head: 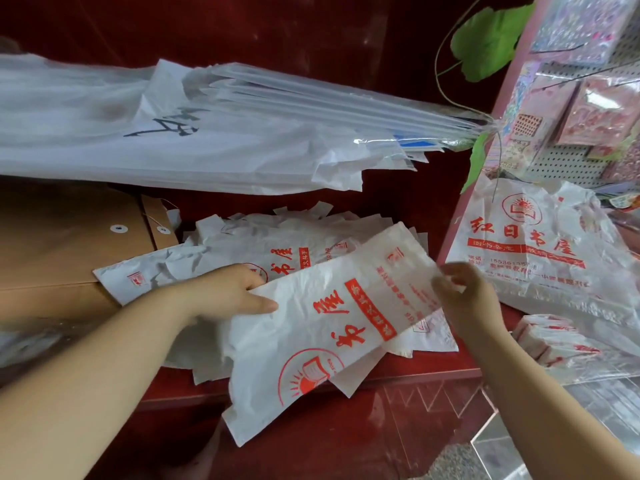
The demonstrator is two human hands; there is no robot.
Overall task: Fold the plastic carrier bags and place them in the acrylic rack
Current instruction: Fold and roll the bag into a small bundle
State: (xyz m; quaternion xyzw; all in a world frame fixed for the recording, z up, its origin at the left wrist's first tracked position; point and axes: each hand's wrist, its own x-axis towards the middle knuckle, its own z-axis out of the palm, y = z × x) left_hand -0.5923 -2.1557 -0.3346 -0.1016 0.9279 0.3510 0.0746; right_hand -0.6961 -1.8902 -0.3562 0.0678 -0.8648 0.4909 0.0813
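A white plastic carrier bag [332, 317] with red print is held slanted over a loose pile of the same bags [263, 244] on a dark red shelf. My left hand [228, 292] grips the bag's left edge, thumb on top. My right hand [464, 296] pinches its upper right end. At the lower right, folded bags [550, 344] lie stacked inside a clear acrylic rack [595, 372], whose walls are hard to make out.
Brown paper envelopes [69, 247] lie at the left. A bundle of large white bags [173, 133] hangs overhead. Another printed bag [540, 251] hangs at the right, below a pegboard with sticker packs [588, 109]. The red shelf front [346, 427] drops below.
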